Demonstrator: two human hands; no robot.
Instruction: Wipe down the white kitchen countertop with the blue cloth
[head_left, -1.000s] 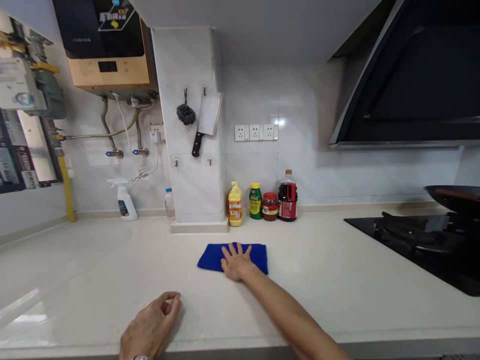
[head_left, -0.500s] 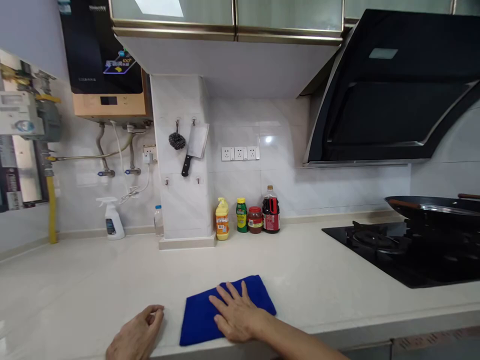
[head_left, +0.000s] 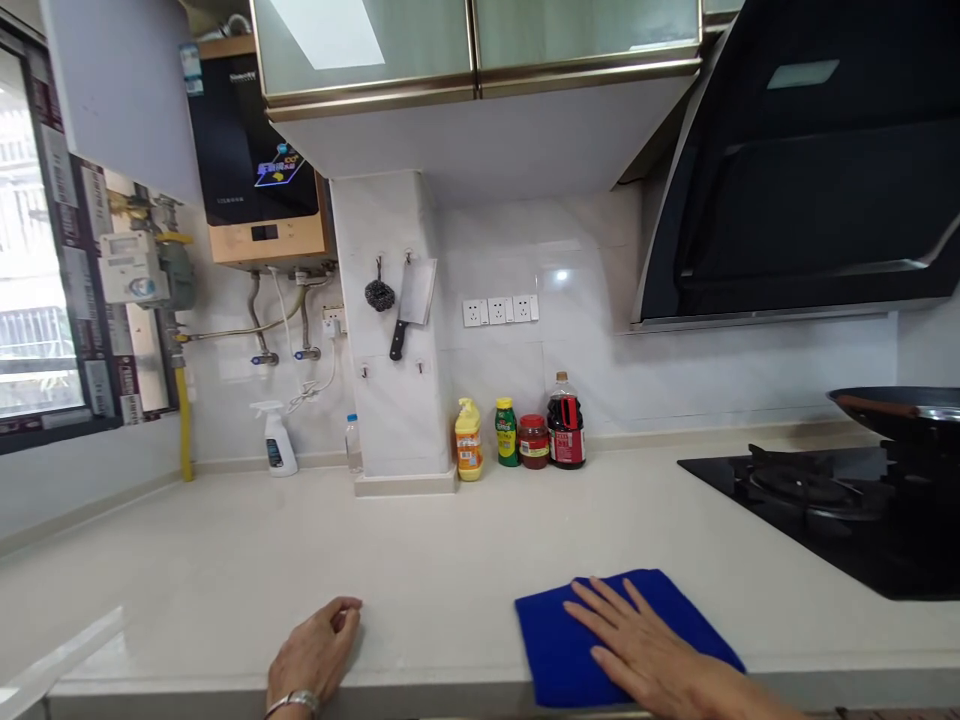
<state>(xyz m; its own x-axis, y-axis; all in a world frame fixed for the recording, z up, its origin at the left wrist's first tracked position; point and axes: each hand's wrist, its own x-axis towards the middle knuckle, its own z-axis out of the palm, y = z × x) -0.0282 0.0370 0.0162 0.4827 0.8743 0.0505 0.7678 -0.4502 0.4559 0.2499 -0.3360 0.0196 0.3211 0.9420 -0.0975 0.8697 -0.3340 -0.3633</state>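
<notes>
Pressed flat on a folded blue cloth, my right hand has its fingers spread. The cloth lies on the pale countertop close to the front edge, and its near corner reaches that edge. To the left, my left hand rests on the counter with its fingers curled in. Nothing shows in its grasp, though the inside of the fingers is hidden. A silver bracelet circles that wrist.
Against the back wall stand a yellow bottle, a green bottle, a red-lidded jar and a dark sauce bottle. A spray bottle is at left. A gas stove with a wok is at right; a cleaver hangs above.
My right hand has slid to the right along the counter with the blue cloth under it. The view has turned slightly left. My left hand stays curled on the counter.
</notes>
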